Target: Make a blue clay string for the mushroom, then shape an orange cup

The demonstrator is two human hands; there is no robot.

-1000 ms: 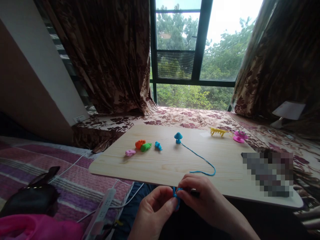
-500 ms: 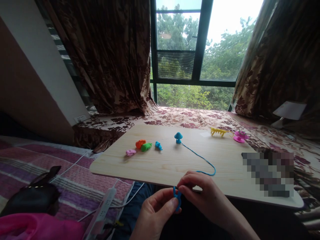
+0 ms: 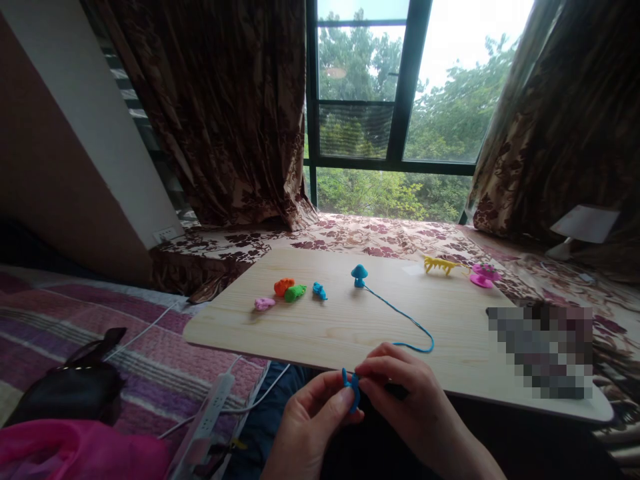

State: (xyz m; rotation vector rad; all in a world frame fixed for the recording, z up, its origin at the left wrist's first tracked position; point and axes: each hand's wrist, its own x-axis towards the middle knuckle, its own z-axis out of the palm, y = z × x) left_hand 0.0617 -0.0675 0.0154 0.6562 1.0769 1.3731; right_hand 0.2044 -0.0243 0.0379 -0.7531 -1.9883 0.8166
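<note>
My left hand [image 3: 313, 427] pinches a small blue bead-like toy piece [image 3: 351, 388] between thumb and fingers, just below the near edge of the wooden board [image 3: 345, 327]. My right hand [image 3: 405, 407] is closed in a pinch right against that piece, gripping the end of a blue string [image 3: 405, 319]. The string runs up across the board to a blue mushroom piece [image 3: 359, 275]. Pink [image 3: 263, 303], orange [image 3: 283, 287], green [image 3: 295, 293] and small blue [image 3: 319, 291] pieces lie in a row on the board's left.
A yellow piece [image 3: 440, 265] and a magenta piece [image 3: 483, 275] lie at the board's far right. A blurred patch [image 3: 540, 347] covers its right end. A white power strip [image 3: 210, 417] and black bag [image 3: 70, 393] lie on the striped bedding at left.
Both hands have risen slightly toward the board's edge, keeping hold of the blue piece and string. The view has shifted a little.
</note>
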